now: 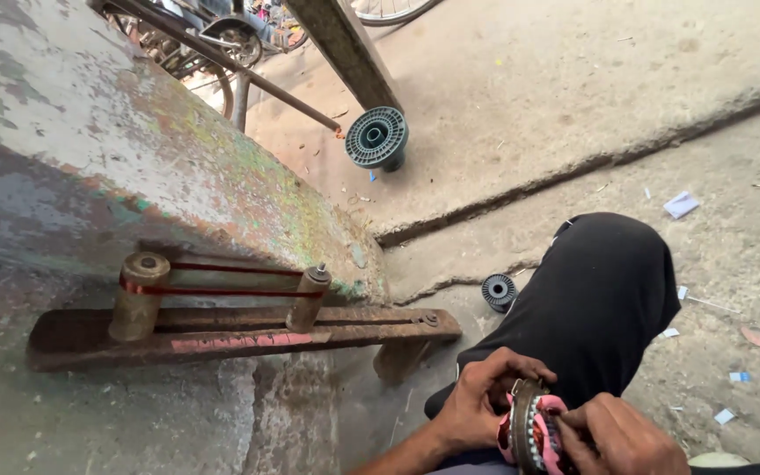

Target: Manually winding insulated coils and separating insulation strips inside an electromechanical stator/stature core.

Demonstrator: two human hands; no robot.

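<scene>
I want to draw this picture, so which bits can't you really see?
- Round metal part with pink strips: the left hand and right hand cover much of it, and the bottom edge cuts it off in the head view.
- Right hand's fingers: their tips are tucked behind the part.
- Bicycle: cut off by the top edge, partly behind the metal slab.
- Small spool: too small for detail.

No packages, labels, signs or screens show here; only small blue-white paper scraps [681, 204] lie scattered on the concrete floor [573, 79].
</scene>
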